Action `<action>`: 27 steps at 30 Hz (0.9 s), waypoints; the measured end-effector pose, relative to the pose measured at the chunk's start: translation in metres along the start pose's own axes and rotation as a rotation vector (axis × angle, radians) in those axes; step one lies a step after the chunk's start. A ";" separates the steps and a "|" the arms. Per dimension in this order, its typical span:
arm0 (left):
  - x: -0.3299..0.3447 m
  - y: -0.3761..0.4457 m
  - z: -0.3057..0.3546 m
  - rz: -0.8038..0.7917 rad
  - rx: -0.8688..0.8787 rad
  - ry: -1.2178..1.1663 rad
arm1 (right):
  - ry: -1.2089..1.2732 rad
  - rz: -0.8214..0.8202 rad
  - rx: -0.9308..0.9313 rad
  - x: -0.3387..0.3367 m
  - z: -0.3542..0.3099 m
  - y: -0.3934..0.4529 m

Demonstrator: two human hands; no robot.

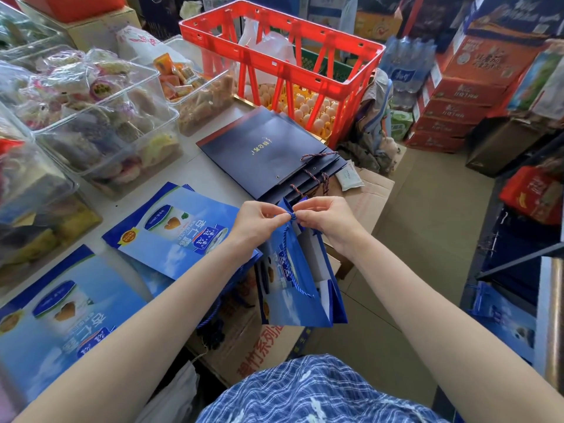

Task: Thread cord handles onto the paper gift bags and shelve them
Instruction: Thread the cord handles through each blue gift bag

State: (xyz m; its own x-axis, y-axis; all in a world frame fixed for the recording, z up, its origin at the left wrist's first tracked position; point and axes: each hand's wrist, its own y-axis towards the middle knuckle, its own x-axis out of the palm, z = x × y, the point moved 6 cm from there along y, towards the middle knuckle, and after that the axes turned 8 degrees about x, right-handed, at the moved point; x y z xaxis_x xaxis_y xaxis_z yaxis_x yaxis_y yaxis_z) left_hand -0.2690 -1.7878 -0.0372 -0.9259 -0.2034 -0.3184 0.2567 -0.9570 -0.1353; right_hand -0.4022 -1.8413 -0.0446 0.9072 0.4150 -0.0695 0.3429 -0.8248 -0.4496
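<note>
On the shop's grey tabletop (195, 166) we see flat navy bags (265, 154) and blue bags (180, 230). Off its edge, our left hand (259, 219) and right hand (325, 219) pinch a blue cord (291, 215) at the top of an open blue gift bag (293, 288), fingers clenched on it.

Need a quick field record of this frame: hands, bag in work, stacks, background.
left hand: pinches the blue cord at the bag's top edge
right hand: pinches the same cord from the other side
bag in work: light blue gift bag, held up off the table, a cord loop hanging on its front
navy bags: stacked flat on the table, cords attached
flat blue bags: lie left of the hands
red crate: behind, eggs beneath it
</note>
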 end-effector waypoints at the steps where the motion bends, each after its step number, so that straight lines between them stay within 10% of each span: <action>1: 0.000 0.000 0.000 -0.027 0.007 -0.007 | 0.025 -0.001 0.019 0.000 0.001 0.001; 27: 0.014 -0.005 -0.041 -0.117 -0.241 -0.210 | -0.029 -0.062 -0.204 -0.002 -0.012 -0.019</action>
State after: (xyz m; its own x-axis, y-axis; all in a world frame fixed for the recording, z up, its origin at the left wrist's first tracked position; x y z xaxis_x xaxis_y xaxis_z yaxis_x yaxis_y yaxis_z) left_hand -0.2721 -1.7773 -0.0796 -0.9834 -0.1570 -0.0908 0.1800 -0.9051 -0.3852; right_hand -0.4078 -1.8314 -0.0250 0.8764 0.4758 -0.0740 0.4428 -0.8567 -0.2646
